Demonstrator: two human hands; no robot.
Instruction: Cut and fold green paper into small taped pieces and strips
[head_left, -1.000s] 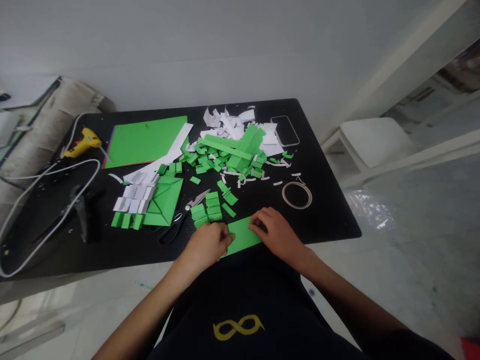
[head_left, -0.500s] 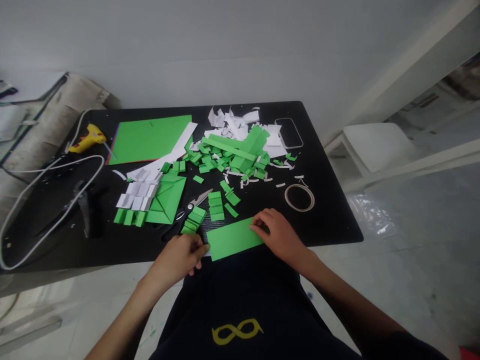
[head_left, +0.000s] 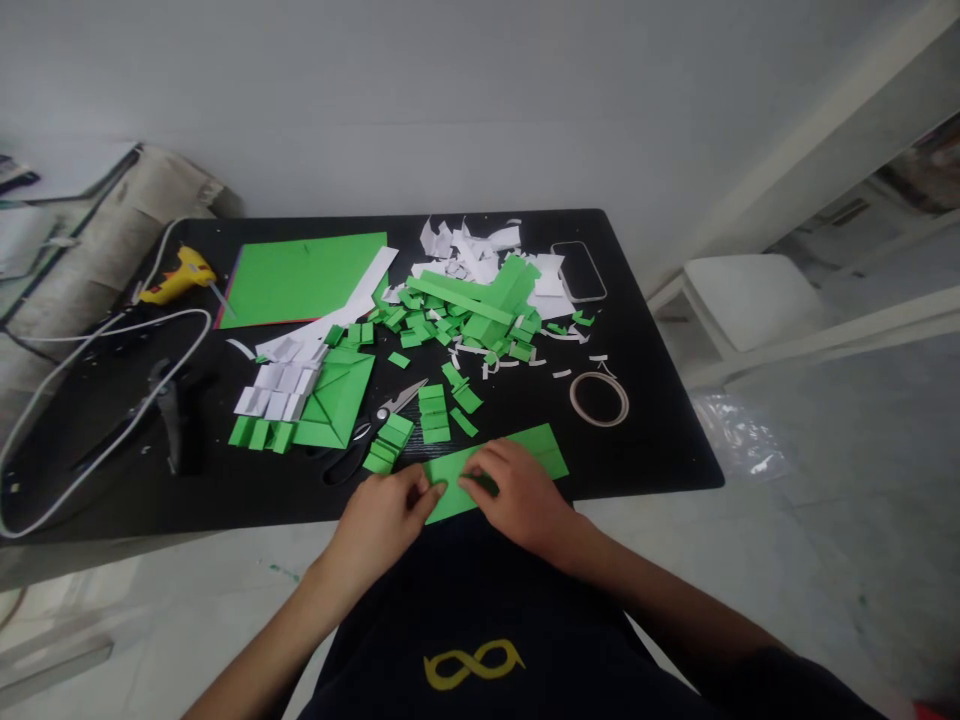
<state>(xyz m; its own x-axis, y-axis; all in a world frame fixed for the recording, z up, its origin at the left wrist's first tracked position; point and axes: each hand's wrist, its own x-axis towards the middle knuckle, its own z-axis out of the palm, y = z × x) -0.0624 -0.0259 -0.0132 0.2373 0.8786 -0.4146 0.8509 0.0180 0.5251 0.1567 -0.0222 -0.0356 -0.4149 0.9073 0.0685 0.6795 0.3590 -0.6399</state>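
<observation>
A long green paper strip (head_left: 536,452) lies at the near edge of the black table (head_left: 652,430). My left hand (head_left: 386,515) pinches the strip's left end with its fingers closed. My right hand (head_left: 514,495) rests on the strip's middle, fingers curled and pressing it down close to the left hand. The strip's right part shows bare beyond my right hand. Small folded green pieces (head_left: 433,412) sit just behind the strip, and scissors (head_left: 371,425) lie to their left.
A heap of green and white paper scraps (head_left: 469,300) fills the table's middle. A green sheet (head_left: 304,275) and a yellow glue gun (head_left: 176,277) lie at the back left with white cables (head_left: 105,335). A tape ring (head_left: 598,397) and a phone (head_left: 577,269) are on the right.
My right hand slid left along the strip to its middle, uncovering the right end. My left hand came back from the left onto the strip's left end.
</observation>
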